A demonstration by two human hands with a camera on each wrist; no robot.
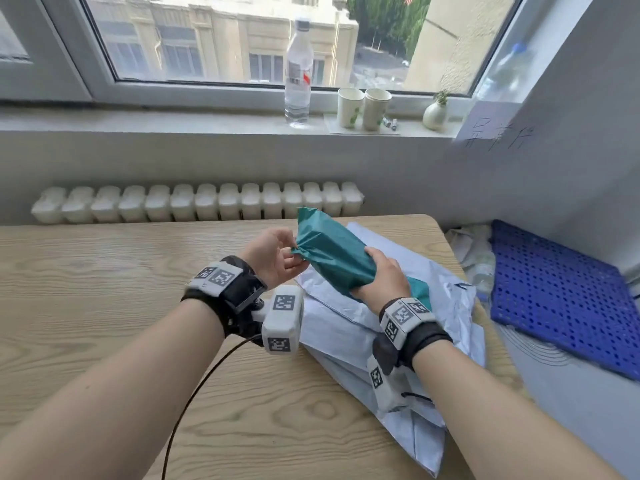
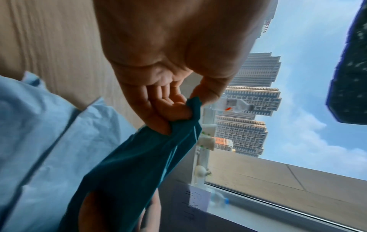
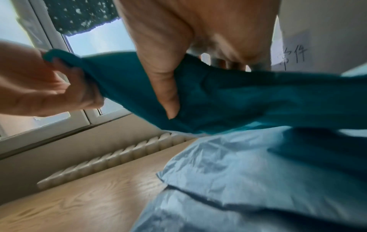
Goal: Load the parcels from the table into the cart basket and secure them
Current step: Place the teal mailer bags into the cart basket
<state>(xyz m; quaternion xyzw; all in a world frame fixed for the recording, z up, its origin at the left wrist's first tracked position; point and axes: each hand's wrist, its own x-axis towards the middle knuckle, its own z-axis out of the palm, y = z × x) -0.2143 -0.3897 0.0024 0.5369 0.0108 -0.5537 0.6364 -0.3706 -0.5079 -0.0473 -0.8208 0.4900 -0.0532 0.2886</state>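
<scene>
Gripping the teal parcel (image 1: 334, 254) around its middle, right hand (image 1: 384, 271) curled, left hand (image 1: 273, 256) fingers (image 2: 170, 109) pinched its edge, pale blue parcels (image 1: 349, 323) lay near the desk (image 1: 104, 289) right edge, blue cart basket (image 1: 554, 296) stood beside.

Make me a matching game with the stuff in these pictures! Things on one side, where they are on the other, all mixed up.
Things:
1. teal parcel
2. pale blue parcels
3. water bottle
4. blue perforated panel

Places:
A. on the windowsill
B. right of the table
C. held in both hands
D. lying on the table

Pairs: 1-C, 2-D, 3-A, 4-B
</scene>
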